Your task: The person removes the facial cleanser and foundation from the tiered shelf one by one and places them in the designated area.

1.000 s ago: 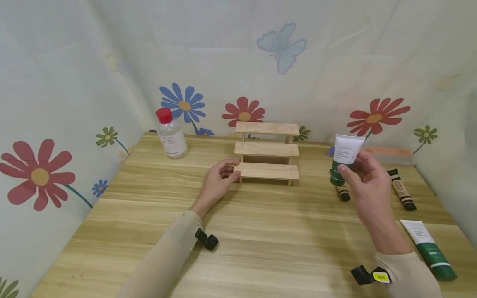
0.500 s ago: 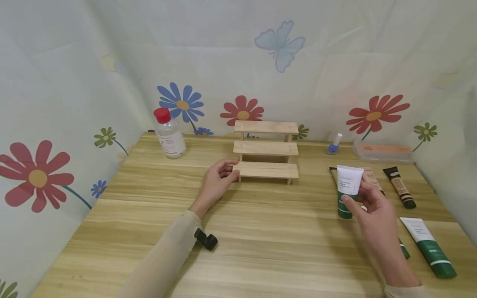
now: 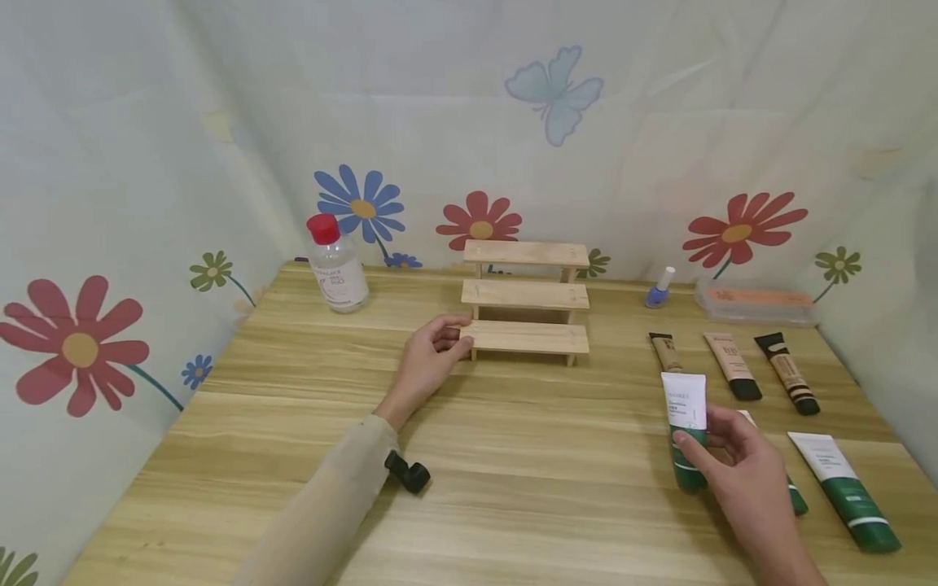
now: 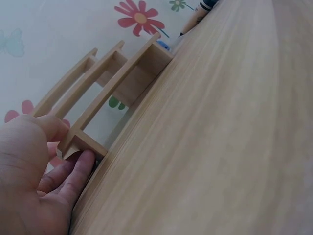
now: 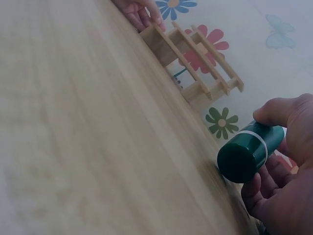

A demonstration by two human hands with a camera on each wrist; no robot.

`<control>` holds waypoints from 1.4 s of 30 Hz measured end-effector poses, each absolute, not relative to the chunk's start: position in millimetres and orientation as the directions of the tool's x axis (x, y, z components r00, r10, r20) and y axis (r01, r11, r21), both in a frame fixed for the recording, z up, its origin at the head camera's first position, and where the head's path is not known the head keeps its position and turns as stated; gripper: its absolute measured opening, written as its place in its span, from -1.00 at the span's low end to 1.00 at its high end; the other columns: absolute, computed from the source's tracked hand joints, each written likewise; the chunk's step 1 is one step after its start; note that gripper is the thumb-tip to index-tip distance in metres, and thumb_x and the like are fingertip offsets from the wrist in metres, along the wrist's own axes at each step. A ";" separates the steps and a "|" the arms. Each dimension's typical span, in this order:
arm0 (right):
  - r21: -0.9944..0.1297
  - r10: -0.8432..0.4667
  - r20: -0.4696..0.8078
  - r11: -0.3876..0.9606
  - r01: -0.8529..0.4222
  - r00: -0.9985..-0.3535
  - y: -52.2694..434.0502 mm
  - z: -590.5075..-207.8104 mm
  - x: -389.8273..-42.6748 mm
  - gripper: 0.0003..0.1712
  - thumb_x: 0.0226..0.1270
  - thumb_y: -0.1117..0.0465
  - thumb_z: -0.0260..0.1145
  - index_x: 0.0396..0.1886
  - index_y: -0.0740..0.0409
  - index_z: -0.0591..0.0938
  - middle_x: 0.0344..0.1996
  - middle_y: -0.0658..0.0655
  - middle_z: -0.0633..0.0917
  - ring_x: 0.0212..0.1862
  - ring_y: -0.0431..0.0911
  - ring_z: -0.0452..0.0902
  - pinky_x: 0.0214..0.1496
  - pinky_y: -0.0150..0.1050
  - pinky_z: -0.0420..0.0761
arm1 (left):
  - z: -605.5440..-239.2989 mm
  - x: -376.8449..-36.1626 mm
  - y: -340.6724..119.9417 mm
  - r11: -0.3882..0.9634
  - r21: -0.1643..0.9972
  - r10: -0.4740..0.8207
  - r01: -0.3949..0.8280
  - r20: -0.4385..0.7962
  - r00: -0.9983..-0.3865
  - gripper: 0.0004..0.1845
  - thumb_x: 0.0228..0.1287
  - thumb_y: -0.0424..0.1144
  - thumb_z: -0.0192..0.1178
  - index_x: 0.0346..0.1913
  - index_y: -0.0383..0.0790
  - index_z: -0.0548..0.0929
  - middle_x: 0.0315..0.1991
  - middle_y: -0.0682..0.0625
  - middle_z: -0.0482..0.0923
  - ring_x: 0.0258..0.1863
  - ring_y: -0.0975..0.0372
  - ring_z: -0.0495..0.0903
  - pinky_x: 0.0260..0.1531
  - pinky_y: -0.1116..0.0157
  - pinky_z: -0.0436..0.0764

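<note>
A: Largest first: 3-tier wooden step shelf (image 3: 524, 295) at centre frame, rigid, probably light. Left hand (image 3: 428, 364) curled round its lowest step's left end.

B: Then the green-and-white cream tube (image 3: 686, 427), lower right, cap end toward the camera. Right hand (image 3: 743, 468) pinching it mid-body, thumb over, fingers under.

A: Likely soft, light, slick plastic. Firmer hold near the stiff green cap (image 5: 243, 154).

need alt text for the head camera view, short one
A person's right hand holds a white and green tube over a wooden table, while the left hand grips the end of a small three-step wooden rack. More tubes lie at right; a red-capped bottle stands behind.
</note>
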State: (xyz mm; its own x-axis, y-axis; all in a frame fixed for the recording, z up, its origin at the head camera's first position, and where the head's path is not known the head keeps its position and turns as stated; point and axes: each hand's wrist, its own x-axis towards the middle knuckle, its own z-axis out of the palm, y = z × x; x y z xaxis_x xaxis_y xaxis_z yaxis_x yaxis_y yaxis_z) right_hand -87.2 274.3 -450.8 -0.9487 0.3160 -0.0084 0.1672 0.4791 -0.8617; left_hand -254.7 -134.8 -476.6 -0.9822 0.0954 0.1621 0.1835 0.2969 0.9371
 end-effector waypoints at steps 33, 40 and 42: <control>-0.779 0.425 0.185 0.613 0.131 -0.886 266.6 -454.4 -79.2 -0.48 0.43 0.29 0.60 0.35 0.10 0.71 0.20 0.14 0.71 -0.07 -0.33 0.52 -0.20 -0.63 0.49 | -473.2 -249.1 -137.1 0.290 0.939 0.090 0.185 0.166 -0.982 -0.68 0.62 -0.14 0.41 0.32 0.03 0.78 0.10 -0.06 0.76 0.12 0.11 0.73 0.20 0.06 0.68; -0.793 0.462 0.244 0.601 0.099 -0.853 266.7 -453.6 -79.2 -0.55 0.46 0.33 0.55 0.29 0.16 0.73 0.12 0.09 0.68 -0.08 -0.29 0.51 -0.21 -0.64 0.46 | -473.2 -248.9 -135.9 0.297 0.935 0.087 0.191 0.173 -0.981 -0.70 0.61 -0.13 0.42 0.30 0.07 0.78 0.12 -0.02 0.76 0.14 0.13 0.72 0.22 0.06 0.69; -0.799 0.458 0.289 0.598 0.051 -0.840 266.7 -452.4 -78.4 -0.58 0.44 0.36 0.54 0.25 0.16 0.75 0.05 0.02 0.67 -0.10 -0.30 0.53 -0.21 -0.65 0.47 | -473.4 -248.9 -134.7 0.292 0.936 0.092 0.194 0.174 -0.980 -0.69 0.61 -0.13 0.42 0.30 0.08 0.78 0.13 -0.02 0.75 0.14 0.12 0.72 0.22 0.05 0.69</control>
